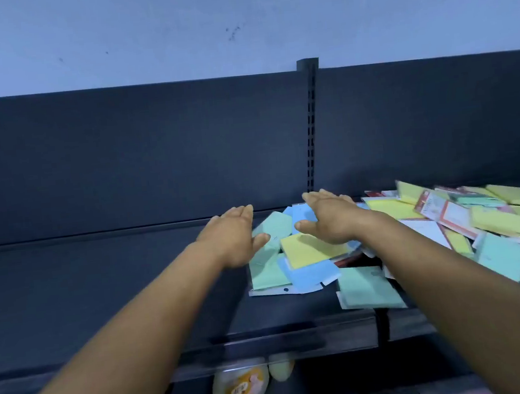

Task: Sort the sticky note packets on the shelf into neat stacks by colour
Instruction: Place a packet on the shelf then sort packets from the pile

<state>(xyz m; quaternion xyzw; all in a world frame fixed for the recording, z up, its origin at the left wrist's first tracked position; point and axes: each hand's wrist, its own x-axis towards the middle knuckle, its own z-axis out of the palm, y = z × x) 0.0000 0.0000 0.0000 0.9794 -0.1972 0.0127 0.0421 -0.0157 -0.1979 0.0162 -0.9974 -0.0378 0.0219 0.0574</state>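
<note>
A loose heap of sticky note packets (430, 228) in yellow, mint green, light blue and pink covers the right half of the dark shelf (101, 275). My left hand (235, 237) is flat with fingers together, at the left edge of the heap, its thumb by a green packet (275, 225). My right hand (329, 218) stretches palm down over a blue packet (300, 215) and a yellow packet (308, 249), fingers extended. Neither hand grips anything.
The shelf's dark back panel (121, 159) rises behind, with a slotted upright (311, 128) in the middle. A green packet (369, 288) lies near the front lip. Round yellow packaged items (239, 389) sit on the shelf below.
</note>
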